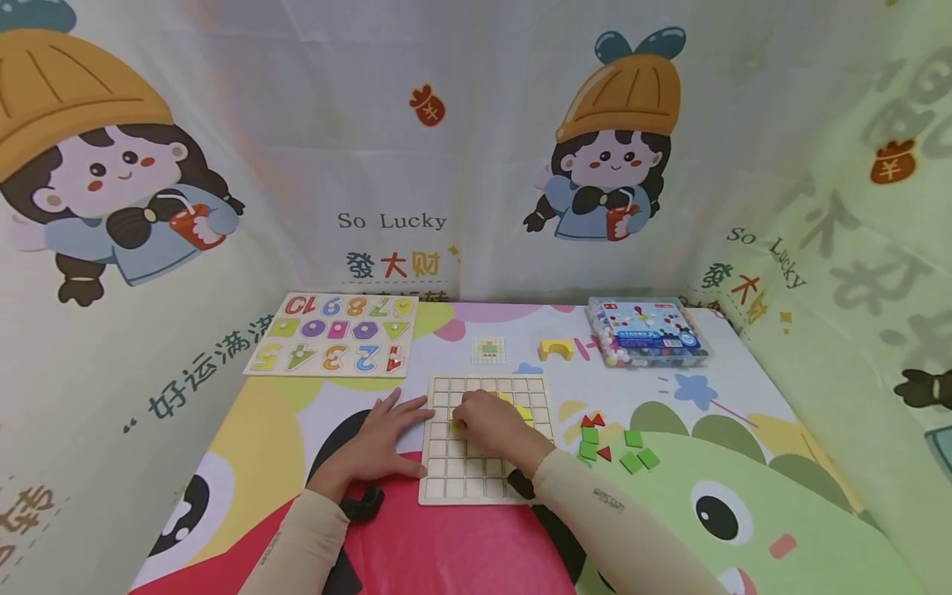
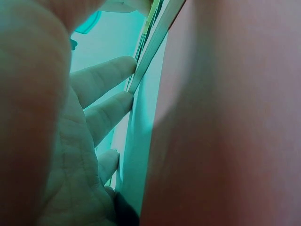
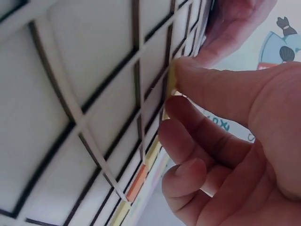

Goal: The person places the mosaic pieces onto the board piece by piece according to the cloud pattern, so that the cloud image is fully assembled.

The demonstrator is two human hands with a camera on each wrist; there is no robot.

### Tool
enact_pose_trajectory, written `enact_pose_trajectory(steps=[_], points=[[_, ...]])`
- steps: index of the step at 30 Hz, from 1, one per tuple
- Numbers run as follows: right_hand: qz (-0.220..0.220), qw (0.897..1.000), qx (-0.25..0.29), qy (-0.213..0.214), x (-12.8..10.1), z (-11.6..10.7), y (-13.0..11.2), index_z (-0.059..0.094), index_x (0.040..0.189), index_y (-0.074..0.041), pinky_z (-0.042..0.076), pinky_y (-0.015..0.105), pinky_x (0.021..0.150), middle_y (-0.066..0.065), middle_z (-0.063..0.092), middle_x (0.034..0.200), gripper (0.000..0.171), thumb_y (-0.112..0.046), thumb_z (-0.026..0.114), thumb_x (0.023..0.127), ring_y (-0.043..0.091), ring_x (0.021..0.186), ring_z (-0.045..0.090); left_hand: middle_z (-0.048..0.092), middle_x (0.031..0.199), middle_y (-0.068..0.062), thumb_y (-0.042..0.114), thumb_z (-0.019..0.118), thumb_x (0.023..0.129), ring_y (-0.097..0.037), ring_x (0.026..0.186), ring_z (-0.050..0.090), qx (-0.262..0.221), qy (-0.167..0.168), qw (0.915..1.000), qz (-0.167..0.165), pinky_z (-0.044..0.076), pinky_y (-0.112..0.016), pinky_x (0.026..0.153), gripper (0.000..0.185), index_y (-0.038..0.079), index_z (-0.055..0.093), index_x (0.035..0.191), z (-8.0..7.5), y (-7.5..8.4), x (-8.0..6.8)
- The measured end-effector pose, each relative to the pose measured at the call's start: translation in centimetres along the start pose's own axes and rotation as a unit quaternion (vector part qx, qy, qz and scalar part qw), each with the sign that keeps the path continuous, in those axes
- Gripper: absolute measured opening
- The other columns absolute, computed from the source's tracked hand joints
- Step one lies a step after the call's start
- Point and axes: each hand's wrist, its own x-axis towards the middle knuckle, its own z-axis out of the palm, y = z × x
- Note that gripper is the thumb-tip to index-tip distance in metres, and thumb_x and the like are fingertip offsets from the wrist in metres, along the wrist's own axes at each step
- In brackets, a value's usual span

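Observation:
A wooden grid board with square cells lies in front of me. My left hand spreads along its left edge, and its straight fingertips touch the side of the board. Over the upper left cells, my right hand pinches a yellow tile between thumb and fingers, at the grid surface. The right wrist view also shows an orange tile set in the grid, with yellow on both sides of it. More yellow shows just beyond the right hand; the hand hides part of the board.
Green squares and red triangles lie loose to the right. Behind the board are a small pattern card and a yellow arch block. A number puzzle stands back left, a plastic bead box back right.

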Motion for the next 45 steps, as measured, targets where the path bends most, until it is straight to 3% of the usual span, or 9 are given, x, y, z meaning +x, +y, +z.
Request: enact_pose_trajectory(steps=[5,8,14,18,25,34,40,45], points=[[-0.001,1.0,-0.004,-0.008,-0.1,0.0,0.0,0.081,0.101,-0.02,0.059,0.028,0.08,-0.003,0.072,0.099,0.006,-0.019,0.076,0.099,0.012,0.093,0.061,0.038,0.171,-0.004,0.052,0.09,0.072,-0.045,0.164,0.007,0.003,-0.003,0.9999,-0.011,0.011,-0.075,0.127,0.094,0.023,0.055,0.154,0.1,-0.1,-0.1],[-0.002,1.0,0.009,-0.012,-0.2,0.0,0.2,0.082,0.105,-0.019,0.058,0.027,0.079,-0.004,0.071,0.099,0.009,-0.02,0.077,0.097,0.011,0.091,0.061,0.038,0.171,-0.004,0.053,0.09,0.072,-0.045,0.164,0.008,0.006,-0.003,0.9999,-0.011,0.014,-0.076,0.126,0.094,0.023,0.055,0.154,0.1,-0.1,0.0],[-0.031,0.995,0.093,-0.023,-0.9,-1.0,1.4,0.082,0.114,-0.015,0.057,0.028,0.084,-0.002,0.076,0.107,0.02,-0.019,0.078,0.094,0.01,0.091,0.065,0.039,0.171,-0.004,0.053,0.09,0.071,-0.045,0.164,0.009,0.009,-0.002,0.9999,-0.01,0.013,-0.076,0.126,0.094,0.023,0.056,0.154,0.1,-0.1,0.1],[-0.046,0.987,0.154,-0.027,-2.4,-1.8,2.6,0.08,0.12,-0.012,0.058,0.029,0.087,0.0,0.078,0.115,0.025,-0.022,0.077,0.097,0.01,0.093,0.068,0.038,0.171,-0.005,0.054,0.089,0.072,-0.046,0.164,0.008,0.009,-0.002,0.9999,-0.008,0.011,-0.076,0.127,0.094,0.022,0.055,0.154,0.1,0.0,0.2],[-0.032,0.977,0.213,-0.004,-7.0,-2.5,6.0,0.079,0.122,-0.011,0.057,0.028,0.083,-0.004,0.077,0.111,0.028,-0.027,0.076,0.099,0.004,0.093,0.064,0.038,0.171,-0.006,0.055,0.088,0.073,-0.045,0.164,0.008,0.017,0.001,0.9998,-0.004,0.012,-0.075,0.127,0.095,0.022,0.055,0.155,0.1,0.0,0.3],[-0.014,0.976,0.211,0.053,-11.7,-2.5,10.3,0.078,0.118,-0.008,0.053,0.023,0.07,-0.002,0.076,0.103,0.028,-0.026,0.08,0.096,-0.001,0.084,0.059,0.039,0.17,-0.006,0.055,0.089,0.071,-0.047,0.163,0.009,0.011,0.0,0.9999,-0.005,0.013,-0.077,0.126,0.096,0.021,0.055,0.154,0.5,-0.1,-0.1],[0.001,0.975,0.203,0.088,-12.6,-2.5,11.5,0.079,0.116,-0.008,0.057,0.029,0.071,0.0,0.076,0.103,0.025,-0.019,0.082,0.093,0.004,0.083,0.062,0.038,0.171,-0.006,0.054,0.089,0.072,-0.047,0.163,0.009,0.014,0.006,0.9999,-0.004,0.012,-0.077,0.126,0.096,0.022,0.054,0.155,0.3,0.0,0.1],[0.041,0.977,0.192,0.088,-13.2,-2.4,12.1,0.079,0.109,-0.01,0.052,0.024,0.069,-0.002,0.074,0.098,0.019,-0.016,0.083,0.091,0.008,0.08,0.061,0.038,0.171,-0.007,0.053,0.09,0.071,-0.046,0.163,0.008,0.006,0.006,0.9999,-0.007,0.01,-0.077,0.126,0.096,0.021,0.054,0.155,0.3,-0.1,0.1]])
